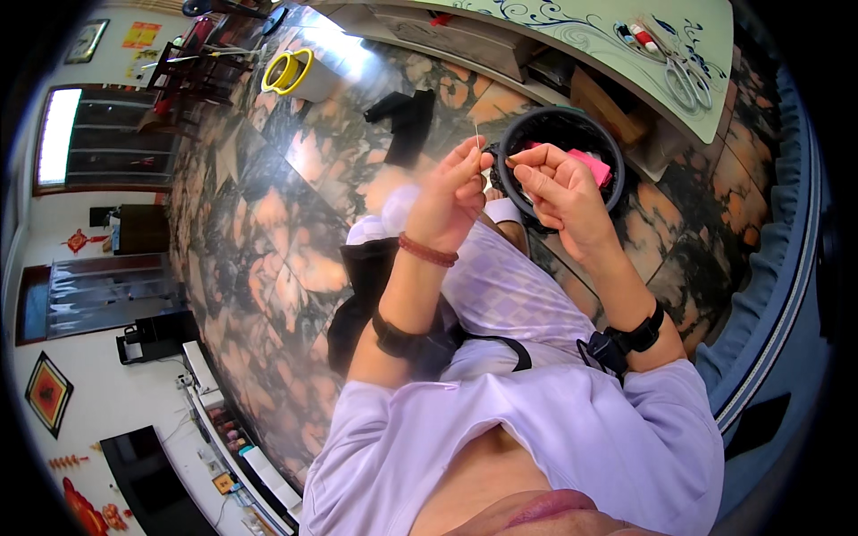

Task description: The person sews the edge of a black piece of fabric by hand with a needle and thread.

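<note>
Both hands are raised over the lap, near a dark round bin. My left hand (450,194), with a reddish bead bracelet at the wrist, pinches a thin needle (477,134) that points upward. Just to the right, my right hand (566,194) has its thumb and index finger pinched together at about the same height; a tiny dark thing shows at the fingertips, too small to name. No thread can be made out between the hands. Dark cloth (365,281) lies beside the lap. Scissors (682,84) and spools of thread (643,38) rest on the table.
The bin (618,175), lined with a black bag, holds a pink item (591,167) below my right hand. A patterned glass-topped table (583,40) stands ahead. Black cloth (410,124) and a yellow-rimmed bucket (318,79) are on the marbled floor. A blue sofa (764,335) is at the right.
</note>
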### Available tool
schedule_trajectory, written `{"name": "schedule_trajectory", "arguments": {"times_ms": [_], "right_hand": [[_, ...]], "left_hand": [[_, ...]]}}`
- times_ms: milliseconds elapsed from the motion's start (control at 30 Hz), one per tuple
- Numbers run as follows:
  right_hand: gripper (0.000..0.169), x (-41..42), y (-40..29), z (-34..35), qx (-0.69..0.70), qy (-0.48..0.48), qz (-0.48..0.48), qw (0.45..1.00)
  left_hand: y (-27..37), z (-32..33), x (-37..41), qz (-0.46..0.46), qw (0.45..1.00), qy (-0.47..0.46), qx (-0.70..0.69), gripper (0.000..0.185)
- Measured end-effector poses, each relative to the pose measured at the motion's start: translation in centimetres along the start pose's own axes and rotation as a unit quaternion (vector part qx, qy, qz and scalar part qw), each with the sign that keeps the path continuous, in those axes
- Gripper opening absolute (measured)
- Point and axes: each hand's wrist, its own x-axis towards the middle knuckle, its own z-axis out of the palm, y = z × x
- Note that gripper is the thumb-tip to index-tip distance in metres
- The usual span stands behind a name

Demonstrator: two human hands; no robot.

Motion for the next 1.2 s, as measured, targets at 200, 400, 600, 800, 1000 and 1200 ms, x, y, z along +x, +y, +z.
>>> {"name": "schedule_trajectory", "arguments": {"times_ms": [200,400,600,800,1000,1200], "right_hand": [[0.018,0.6,-0.1,1.0,-0.015,0.005,0.004,1.0],[0.022,1.3,0.1,2.3,0.02,0.008,0.002,1.0],[0.019,2.7,-0.3,3.8,0.025,-0.01,0.027,0.999],[0.013,3.6,0.0,4.7,0.01,-0.018,0.032,0.999],[0.012,3.7,0.6,5.0,-0.01,-0.006,0.019,1.0],[0.015,2.6,0.3,5.7,-0.062,0.04,-0.005,0.997]], "left_hand": [[0.4,-0.6,-0.1,0.022,1.0,0.001,-0.004,0.022],[1.4,-0.4,-1.0,0.116,0.984,0.056,0.12,0.026],[2.0,0.2,-2.1,0.173,0.95,0.087,0.244,0.029],[2.0,-0.3,-2.8,0.182,0.944,0.084,0.263,0.028],[2.4,-0.8,-3.2,0.187,0.944,0.085,0.257,0.028],[2.4,-1.3,-3.3,0.183,0.947,0.093,0.246,0.028]]}}
